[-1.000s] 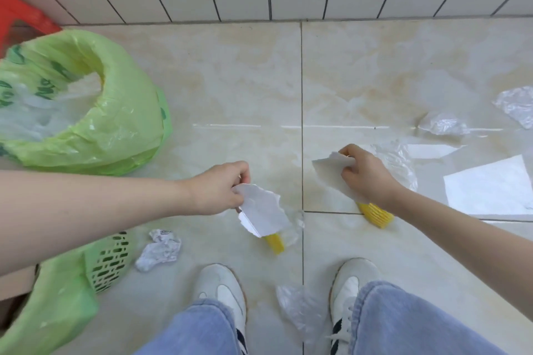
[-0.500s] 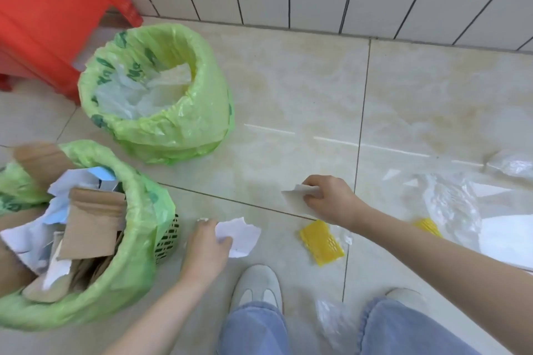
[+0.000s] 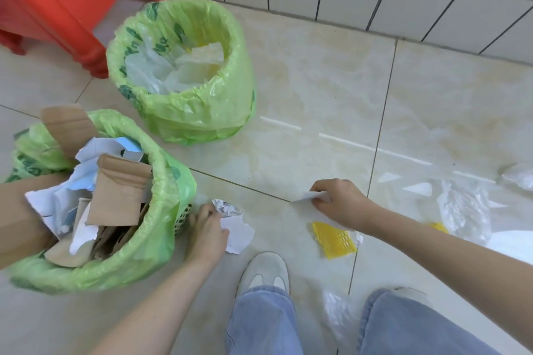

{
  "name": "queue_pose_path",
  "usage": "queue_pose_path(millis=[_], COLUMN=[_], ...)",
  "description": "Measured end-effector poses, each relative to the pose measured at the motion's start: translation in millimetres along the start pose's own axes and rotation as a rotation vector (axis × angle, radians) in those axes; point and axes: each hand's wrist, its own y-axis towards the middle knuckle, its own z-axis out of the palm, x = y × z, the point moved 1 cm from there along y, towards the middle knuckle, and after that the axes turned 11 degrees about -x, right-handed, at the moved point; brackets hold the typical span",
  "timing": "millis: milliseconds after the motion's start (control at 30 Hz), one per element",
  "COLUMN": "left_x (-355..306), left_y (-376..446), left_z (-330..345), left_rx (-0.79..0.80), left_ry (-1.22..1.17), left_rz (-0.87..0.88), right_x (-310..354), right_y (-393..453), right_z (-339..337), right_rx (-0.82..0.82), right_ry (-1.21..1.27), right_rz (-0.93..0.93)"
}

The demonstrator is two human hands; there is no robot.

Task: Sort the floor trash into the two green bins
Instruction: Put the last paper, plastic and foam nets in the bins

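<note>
Torn paper [image 3: 238, 232]: in our left hand [image 3: 208, 235], fingers curled round it, low over floor just right of near bin [image 3: 161, 228]. Crumpled wad [image 3: 226, 207]: on floor, touching left fingertips. Paper sheet [image 3: 313, 202]: pinched in our right hand [image 3: 339, 202], over yellow mesh [image 3: 334, 239]. Near bin: paper, cardboard. Far bin [image 3: 202, 106]: clear plastic. Plastic film [image 3: 464, 207] on floor, far right. Red stool [image 3: 57, 0] behind bins.
</note>
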Motion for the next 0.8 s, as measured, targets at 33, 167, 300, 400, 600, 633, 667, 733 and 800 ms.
queue_pose_path(millis=[33, 167, 300, 400, 600, 633, 667, 733, 800], left_x=[-1, -5, -4, -6, -12, -14, -15, -18, -21], left_y=[1, 1, -2, -3, 2, 2, 3, 4, 3], left_z=[0, -2, -4, -7, -4, -3, -3, -5, -11], left_rx=[0.006, 0.027, 0.015, -0.025, 0.012, 0.03, 0.049, 0.077, 0.091], left_ry=[-0.008, -0.137, -0.115, -0.01, -0.01, -0.033, -0.053, -0.083, -0.124], left_rz=[0.003, -0.002, 0.035, 0.084, 0.184, 0.187, 0.184, 0.175, 0.172], right_x=[3, 16, 32, 42, 53, 54, 56, 60, 68], right_y=[1, 3, 4, 1, -3, -4, -4, -3, -2], right_z=[-3, -17, -41, -61, -80, -81, -82, -84, -85], right_rx=[-0.002, -0.007, -0.031, -0.049, -0.047, -0.042, -0.033, -0.015, 0.002], right_ry=[-0.013, -0.079, -0.124, -0.154, -0.237, -0.244, -0.25, -0.26, -0.272], right_rz=[-0.017, -0.062, -0.074, -0.085, -0.125, -0.129, -0.134, -0.15, -0.164])
